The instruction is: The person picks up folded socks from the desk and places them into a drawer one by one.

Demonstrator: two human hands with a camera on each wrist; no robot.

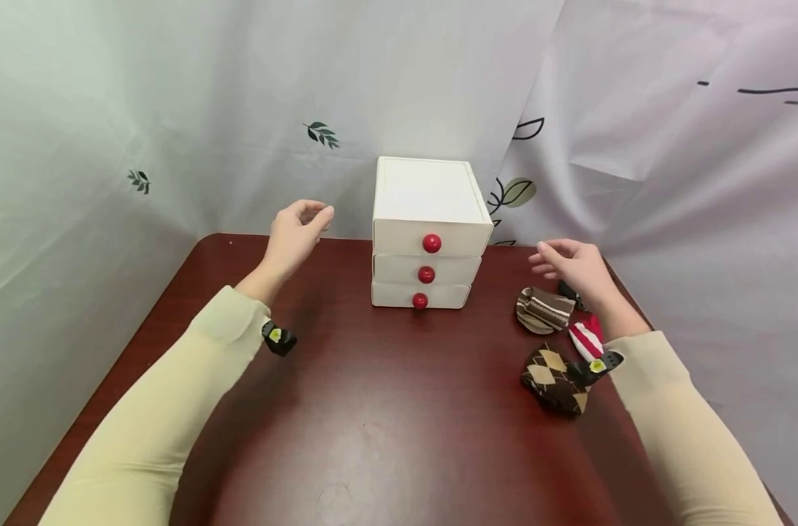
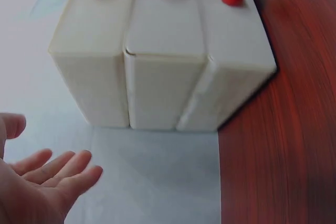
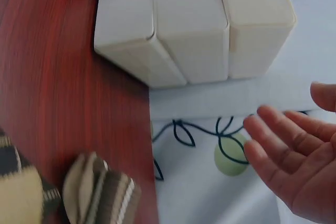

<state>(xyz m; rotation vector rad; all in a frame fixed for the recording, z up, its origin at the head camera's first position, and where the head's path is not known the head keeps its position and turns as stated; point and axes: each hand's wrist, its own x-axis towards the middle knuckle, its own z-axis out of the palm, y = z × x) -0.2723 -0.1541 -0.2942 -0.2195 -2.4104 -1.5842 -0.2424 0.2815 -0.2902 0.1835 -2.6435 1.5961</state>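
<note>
A white three-drawer box (image 1: 432, 191) with round red knobs stands at the back of the table, its drawers pushed in. To its left my left hand (image 1: 298, 232) hovers in the air, fingers relaxed and holding nothing. My right hand (image 1: 573, 269) is raised on the other side, loosely spread and without anything in it. Below the right hand lie several folded socks: a brown striped one (image 1: 545, 310), a red and white one (image 1: 587, 337), an argyle one (image 1: 557, 378), and a dark item partly hidden by the hand. Both wrist views show the hands apart from the box.
The dark red wooden table (image 1: 373, 409) ends at a pale curtain (image 1: 254, 109) with leaf prints, which hangs close behind the box and along both sides. Each wrist wears a small black camera on a strap, the right one overlapping the argyle sock in the head view.
</note>
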